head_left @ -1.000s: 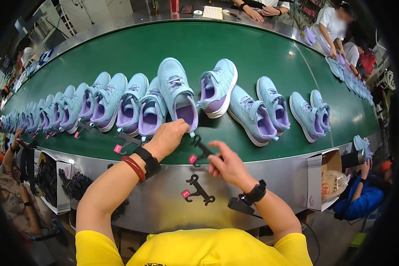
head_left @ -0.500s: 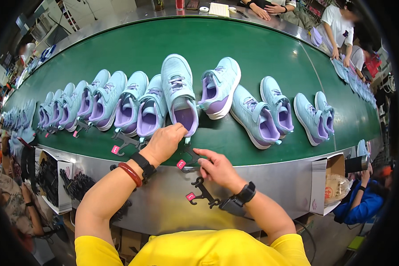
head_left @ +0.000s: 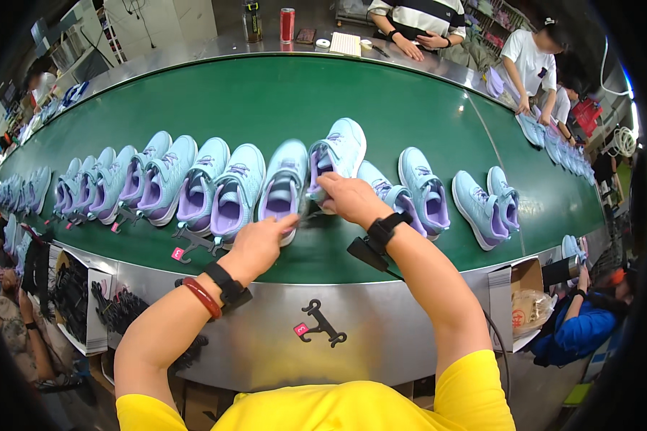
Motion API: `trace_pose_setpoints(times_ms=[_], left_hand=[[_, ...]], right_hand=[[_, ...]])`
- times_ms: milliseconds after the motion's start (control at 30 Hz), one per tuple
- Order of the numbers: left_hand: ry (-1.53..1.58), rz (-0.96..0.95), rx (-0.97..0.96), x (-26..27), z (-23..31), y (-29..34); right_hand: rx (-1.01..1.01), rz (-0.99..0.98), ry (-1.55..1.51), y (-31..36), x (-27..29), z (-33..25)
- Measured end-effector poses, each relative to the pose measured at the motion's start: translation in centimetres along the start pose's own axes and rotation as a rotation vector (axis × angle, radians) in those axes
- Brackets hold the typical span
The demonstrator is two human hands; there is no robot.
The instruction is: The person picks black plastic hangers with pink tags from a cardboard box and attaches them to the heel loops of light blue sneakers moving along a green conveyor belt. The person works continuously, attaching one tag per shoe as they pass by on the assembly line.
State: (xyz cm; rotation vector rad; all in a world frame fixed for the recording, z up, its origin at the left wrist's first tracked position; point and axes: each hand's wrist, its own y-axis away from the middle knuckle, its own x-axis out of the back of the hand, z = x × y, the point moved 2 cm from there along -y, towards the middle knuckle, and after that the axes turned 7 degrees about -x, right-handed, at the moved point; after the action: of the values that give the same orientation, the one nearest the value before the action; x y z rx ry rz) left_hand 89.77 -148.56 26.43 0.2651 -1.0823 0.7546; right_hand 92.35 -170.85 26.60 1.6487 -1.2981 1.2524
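My left hand (head_left: 257, 248) is closed at the heel of a light blue sneaker (head_left: 289, 159) with a lilac lining, which is slightly smeared by motion. Just to its right, my right hand (head_left: 356, 201) pinches the heel of another such sneaker (head_left: 345, 140), whose toe points up and away. Something dark and blurred lies between the two heels, partly covered by my fingers. A black plastic shoe hanger (head_left: 322, 325) with a pink tag rests on the metal edge in front of me. Another black hanger (head_left: 194, 243) hangs at the heels of the pair left of my left hand.
Matching sneakers line the green conveyor belt (head_left: 266, 93) on both sides, including a pair (head_left: 482, 208) at right. A box of black hangers (head_left: 72, 287) stands at left; a carton (head_left: 514, 294) with a plastic bag stands at right. Co-workers sit and stand around the belt.
My right hand has moved up from beside the tagged hanger to the right sneaker's heel. The left sneaker has come down beside its neighbours, still at my left hand. The head view has shifted.
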Motion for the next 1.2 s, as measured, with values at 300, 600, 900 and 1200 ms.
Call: trace_pose_setpoints(times_ms=[300,600,900,1200], left_hand=[[0.212,0.055,0.188,-0.6,-1.9,0.9],[0.476,0.121,0.056,-1.2,-1.9,1.2],[-0.005,0.056,0.022,0.0,0.1,3.7],[0.225,0.328,-0.327,-1.7,10.1,-2.2]], right_hand=[[0.192,0.071,0.295,1.2,2.3,-2.8],[0.238,-0.001,0.374,0.5,1.7,-4.4],[-0.066,0.153,-0.230,9.3,0.5,-3.3],[-0.163,-0.056,-0.148,18.4,-4.8,-4.4]])
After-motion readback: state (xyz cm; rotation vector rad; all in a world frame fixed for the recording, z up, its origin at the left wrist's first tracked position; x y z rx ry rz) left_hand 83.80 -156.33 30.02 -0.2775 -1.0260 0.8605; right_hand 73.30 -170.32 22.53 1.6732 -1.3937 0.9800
